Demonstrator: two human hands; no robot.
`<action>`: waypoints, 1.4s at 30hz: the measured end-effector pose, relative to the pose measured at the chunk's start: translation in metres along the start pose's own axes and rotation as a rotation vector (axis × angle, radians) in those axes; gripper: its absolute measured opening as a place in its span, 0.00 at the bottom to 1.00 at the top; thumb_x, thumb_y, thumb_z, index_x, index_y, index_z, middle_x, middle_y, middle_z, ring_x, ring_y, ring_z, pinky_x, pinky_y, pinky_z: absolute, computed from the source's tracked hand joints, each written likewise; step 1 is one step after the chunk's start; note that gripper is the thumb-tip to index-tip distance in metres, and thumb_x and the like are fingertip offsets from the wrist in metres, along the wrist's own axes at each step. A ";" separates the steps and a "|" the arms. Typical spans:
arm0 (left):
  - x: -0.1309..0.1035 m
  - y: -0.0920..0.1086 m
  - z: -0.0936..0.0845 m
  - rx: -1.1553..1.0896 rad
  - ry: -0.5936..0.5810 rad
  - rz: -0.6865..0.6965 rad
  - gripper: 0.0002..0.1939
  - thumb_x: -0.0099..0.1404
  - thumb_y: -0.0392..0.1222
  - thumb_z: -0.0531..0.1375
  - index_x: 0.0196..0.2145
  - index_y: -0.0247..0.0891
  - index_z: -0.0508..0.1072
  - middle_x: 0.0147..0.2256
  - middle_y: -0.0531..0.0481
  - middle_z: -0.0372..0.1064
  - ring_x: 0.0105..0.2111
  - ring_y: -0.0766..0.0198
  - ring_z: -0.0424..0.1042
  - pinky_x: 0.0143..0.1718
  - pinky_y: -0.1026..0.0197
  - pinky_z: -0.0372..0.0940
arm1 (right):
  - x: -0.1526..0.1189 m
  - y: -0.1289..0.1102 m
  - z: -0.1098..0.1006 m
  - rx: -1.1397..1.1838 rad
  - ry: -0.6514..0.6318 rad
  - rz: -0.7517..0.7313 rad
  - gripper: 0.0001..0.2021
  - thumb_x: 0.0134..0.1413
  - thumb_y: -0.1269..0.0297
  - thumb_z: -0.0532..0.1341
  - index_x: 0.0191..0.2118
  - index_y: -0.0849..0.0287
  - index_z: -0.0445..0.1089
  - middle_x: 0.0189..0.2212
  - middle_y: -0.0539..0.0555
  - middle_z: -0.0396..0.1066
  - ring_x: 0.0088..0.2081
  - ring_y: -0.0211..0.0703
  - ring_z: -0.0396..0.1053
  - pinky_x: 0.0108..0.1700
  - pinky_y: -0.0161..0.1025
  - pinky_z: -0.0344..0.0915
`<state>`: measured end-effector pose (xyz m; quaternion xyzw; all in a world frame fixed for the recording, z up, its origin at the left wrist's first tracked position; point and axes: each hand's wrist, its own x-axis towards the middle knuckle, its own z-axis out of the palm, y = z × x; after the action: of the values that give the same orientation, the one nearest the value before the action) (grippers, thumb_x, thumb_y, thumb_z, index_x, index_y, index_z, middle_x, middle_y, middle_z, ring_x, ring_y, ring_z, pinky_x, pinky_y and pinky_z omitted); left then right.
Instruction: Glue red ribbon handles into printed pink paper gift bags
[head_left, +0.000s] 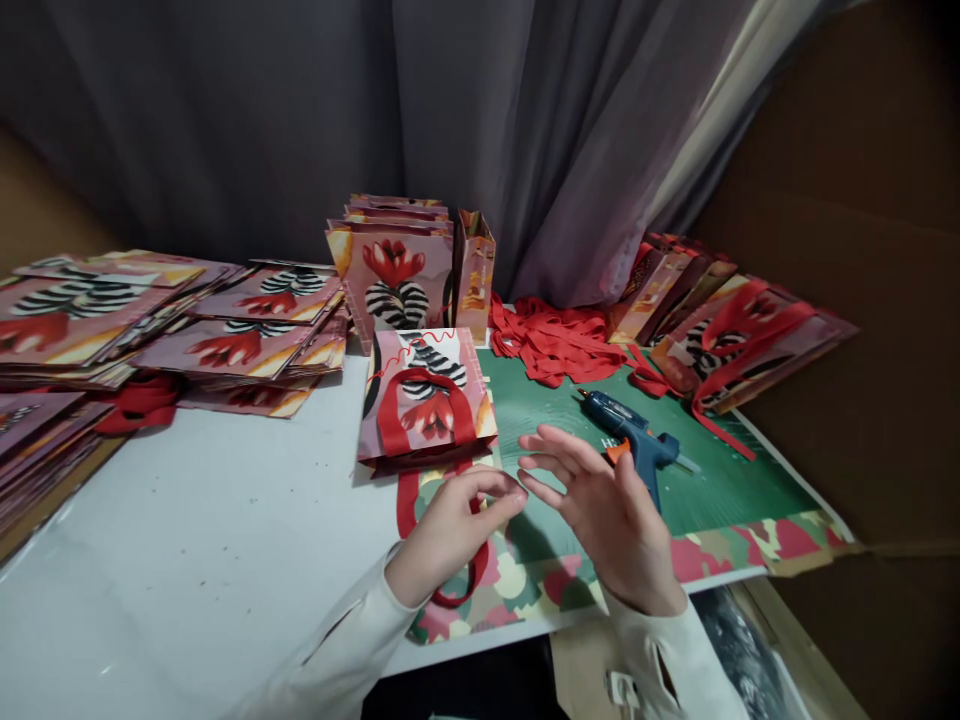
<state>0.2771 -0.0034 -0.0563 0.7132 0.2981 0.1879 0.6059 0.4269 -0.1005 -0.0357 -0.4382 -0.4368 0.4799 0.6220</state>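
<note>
Nearest me, a person in white sleeves reaches in over a white table. The left hand has a narrow grip, thumb drawn in to the fingertips; I cannot tell whether anything slim is pinched there. The right hand, just beside it, has a wide grip, fingers spread and palm bare.

Under the left hand and wrist runs a loop of red ribbon, over a camouflage-patterned border that edges a green mat. Just beyond the left hand, partly on the mat, a patterned paper bag lies flat, its striped and red-flower print upside down, a red ribbon handle looped across its front. To its right, near the right hand, a blue glue gun with an orange trigger rests on the mat.

At the far left, flat bags lie in stacks, with a red ribbon bundle beside them. Behind the mat is a tangled red ribbon heap. To the right of the heap, more bags lean together; to its left, a row of bags stands upright. A grey curtain hangs behind everything.
</note>
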 end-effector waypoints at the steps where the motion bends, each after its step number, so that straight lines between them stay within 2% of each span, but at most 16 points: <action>1: 0.002 0.000 0.002 -0.014 0.001 0.000 0.11 0.60 0.49 0.60 0.31 0.39 0.76 0.40 0.47 0.75 0.43 0.58 0.72 0.47 0.56 0.64 | -0.001 0.000 0.000 0.017 -0.010 -0.014 0.31 0.66 0.48 0.30 0.57 0.51 0.64 0.59 0.58 0.65 0.59 0.50 0.64 0.59 0.55 0.61; 5: 0.010 0.000 0.012 -0.048 0.001 -0.035 0.12 0.57 0.49 0.61 0.33 0.38 0.78 0.40 0.46 0.76 0.43 0.57 0.71 0.45 0.57 0.64 | -0.007 -0.001 -0.002 0.040 -0.012 -0.039 0.31 0.65 0.45 0.35 0.58 0.50 0.65 0.59 0.57 0.65 0.61 0.52 0.61 0.61 0.56 0.58; 10: 0.013 0.008 0.020 -0.059 0.049 -0.039 0.13 0.54 0.51 0.63 0.23 0.38 0.75 0.36 0.47 0.75 0.40 0.57 0.71 0.45 0.58 0.61 | -0.016 -0.002 -0.008 0.019 0.029 -0.073 0.30 0.64 0.40 0.41 0.58 0.50 0.66 0.58 0.56 0.65 0.61 0.53 0.60 0.64 0.54 0.53; 13: 0.012 0.015 0.021 -0.123 0.040 -0.052 0.13 0.55 0.51 0.62 0.25 0.38 0.75 0.33 0.49 0.74 0.37 0.59 0.70 0.44 0.59 0.61 | -0.024 -0.001 -0.019 -0.037 0.103 -0.101 0.27 0.65 0.43 0.43 0.57 0.51 0.68 0.59 0.56 0.65 0.60 0.54 0.60 0.64 0.53 0.54; 16: 0.011 0.021 0.021 -0.178 0.033 -0.090 0.13 0.55 0.51 0.62 0.27 0.38 0.76 0.31 0.50 0.73 0.34 0.62 0.69 0.39 0.61 0.62 | -0.035 0.001 -0.033 -0.141 0.236 -0.100 0.23 0.67 0.49 0.45 0.55 0.51 0.69 0.58 0.56 0.65 0.59 0.53 0.62 0.62 0.52 0.56; 18: 0.012 0.024 0.020 -0.191 0.029 -0.081 0.13 0.54 0.51 0.63 0.27 0.38 0.76 0.30 0.50 0.73 0.33 0.63 0.68 0.37 0.62 0.61 | -0.042 0.004 -0.042 -0.269 0.327 -0.085 0.17 0.67 0.53 0.50 0.54 0.49 0.70 0.57 0.55 0.65 0.57 0.50 0.64 0.60 0.49 0.59; 20: 0.012 0.025 0.020 -0.202 0.012 -0.073 0.13 0.54 0.52 0.63 0.28 0.38 0.76 0.31 0.50 0.73 0.33 0.63 0.69 0.37 0.63 0.62 | -0.046 0.006 -0.046 -0.430 0.364 -0.078 0.15 0.64 0.57 0.57 0.54 0.47 0.69 0.56 0.54 0.65 0.54 0.47 0.66 0.58 0.45 0.61; 23: 0.013 0.026 0.021 -0.204 -0.031 -0.087 0.15 0.56 0.53 0.61 0.29 0.38 0.77 0.33 0.48 0.75 0.35 0.61 0.70 0.38 0.62 0.62 | -0.045 0.008 -0.041 -0.632 0.298 -0.103 0.18 0.60 0.60 0.61 0.56 0.46 0.67 0.57 0.53 0.64 0.51 0.44 0.67 0.53 0.42 0.63; 26: 0.013 0.028 0.024 -0.198 -0.052 -0.053 0.17 0.59 0.55 0.58 0.28 0.38 0.78 0.35 0.47 0.76 0.40 0.58 0.71 0.45 0.60 0.62 | -0.038 0.006 -0.027 -0.707 0.235 -0.144 0.20 0.59 0.61 0.63 0.56 0.47 0.66 0.50 0.53 0.68 0.44 0.42 0.68 0.47 0.40 0.65; 29: 0.010 0.032 0.025 -0.222 -0.063 -0.032 0.21 0.63 0.57 0.54 0.28 0.39 0.79 0.35 0.48 0.77 0.42 0.56 0.71 0.51 0.57 0.60 | -0.029 0.003 -0.015 -0.695 0.230 -0.173 0.11 0.59 0.62 0.63 0.48 0.51 0.71 0.39 0.51 0.71 0.38 0.39 0.68 0.40 0.37 0.64; 32: 0.004 0.037 0.024 -0.216 -0.022 -0.073 0.23 0.65 0.57 0.52 0.31 0.41 0.80 0.39 0.48 0.77 0.45 0.55 0.71 0.56 0.56 0.57 | -0.024 0.004 -0.010 -0.688 0.259 -0.211 0.04 0.61 0.66 0.61 0.40 0.53 0.74 0.34 0.50 0.72 0.35 0.38 0.67 0.37 0.35 0.63; 34: -0.001 0.039 0.022 -0.200 0.004 -0.140 0.23 0.66 0.58 0.51 0.35 0.41 0.80 0.44 0.49 0.76 0.50 0.54 0.68 0.59 0.55 0.53 | -0.024 0.006 -0.010 -0.710 0.288 -0.254 0.04 0.60 0.68 0.61 0.38 0.54 0.74 0.34 0.50 0.72 0.36 0.38 0.68 0.37 0.35 0.63; 37: -0.007 0.037 0.021 -0.231 -0.020 -0.237 0.25 0.65 0.61 0.51 0.43 0.42 0.79 0.51 0.48 0.72 0.56 0.53 0.63 0.63 0.54 0.47 | -0.027 0.009 -0.011 -0.824 0.337 -0.351 0.06 0.60 0.71 0.61 0.39 0.54 0.74 0.36 0.51 0.72 0.39 0.40 0.69 0.42 0.37 0.64; 40: -0.008 0.030 0.019 -0.401 -0.122 -0.266 0.29 0.65 0.64 0.51 0.47 0.41 0.77 0.54 0.47 0.70 0.59 0.52 0.60 0.64 0.51 0.46 | -0.031 0.008 -0.010 -0.922 0.358 -0.413 0.07 0.59 0.72 0.61 0.39 0.54 0.74 0.37 0.51 0.72 0.40 0.41 0.69 0.44 0.39 0.63; 42: -0.008 0.025 0.017 -0.553 -0.211 -0.273 0.29 0.66 0.63 0.50 0.48 0.40 0.77 0.55 0.47 0.69 0.60 0.52 0.60 0.64 0.50 0.46 | -0.036 0.006 -0.011 -0.899 0.404 -0.397 0.05 0.60 0.71 0.61 0.37 0.54 0.73 0.35 0.51 0.72 0.39 0.41 0.69 0.44 0.39 0.63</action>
<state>0.2870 -0.0237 -0.0340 0.4907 0.2643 0.1035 0.8238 0.4304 -0.1358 -0.0482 -0.6540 -0.5457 0.0242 0.5233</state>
